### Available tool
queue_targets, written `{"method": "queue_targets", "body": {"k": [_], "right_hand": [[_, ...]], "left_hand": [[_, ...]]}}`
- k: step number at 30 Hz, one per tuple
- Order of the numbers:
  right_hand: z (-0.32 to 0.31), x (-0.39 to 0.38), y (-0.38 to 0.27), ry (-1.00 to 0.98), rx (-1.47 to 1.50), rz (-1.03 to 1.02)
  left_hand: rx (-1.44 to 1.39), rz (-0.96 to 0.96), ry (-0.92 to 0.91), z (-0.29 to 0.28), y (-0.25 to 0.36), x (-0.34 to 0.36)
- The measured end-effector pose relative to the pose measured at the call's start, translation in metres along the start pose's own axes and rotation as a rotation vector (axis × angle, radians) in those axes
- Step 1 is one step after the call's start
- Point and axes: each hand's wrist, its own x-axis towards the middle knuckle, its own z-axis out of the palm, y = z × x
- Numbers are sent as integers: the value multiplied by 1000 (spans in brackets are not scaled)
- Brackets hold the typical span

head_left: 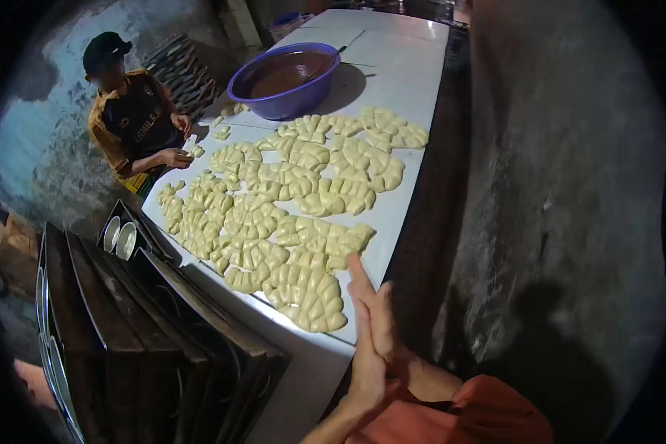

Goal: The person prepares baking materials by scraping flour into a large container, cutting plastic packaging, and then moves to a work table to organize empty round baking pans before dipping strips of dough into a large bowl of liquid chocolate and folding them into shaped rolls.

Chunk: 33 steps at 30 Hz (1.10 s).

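My left hand [364, 362] and my right hand [383, 325] are pressed palm to palm at the table's right edge. Their fingers are stretched out, and I see nothing held between them. The foremost fingertips reach the edge of the pale yellow dough pieces [314, 296]; whether they touch is hard to tell. These dough pieces lie close together in curved rows over the near half of the white table [403, 192]. Across the table, a co-worker [133, 118] in a dark cap holds a small pale piece in both hands.
Behind the dough stands a purple basin [285, 103] of brown liquid, with a utensil in it. Dark upright trays [133, 333] crowd the lower left, beside small round metal tins [126, 240]. A grey wall [570, 185] rises at the right, past a dark gap along the table.
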Motion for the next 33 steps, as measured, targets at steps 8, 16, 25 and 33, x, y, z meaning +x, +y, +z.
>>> {"method": "queue_targets", "body": {"k": [8, 16, 25, 33], "right_hand": [[-102, 62, -13, 12, -36, -10], [-102, 91, -42, -100, 307, -12], [-144, 163, -16, -238, 38, -33], [-207, 289, -74, -130, 31, 75]], "left_hand": [[261, 269, 31, 64, 13, 144], [261, 130, 136, 73, 9, 221], [102, 257, 119, 90, -7, 269], [-311, 158, 239, 108, 18, 398]]}}
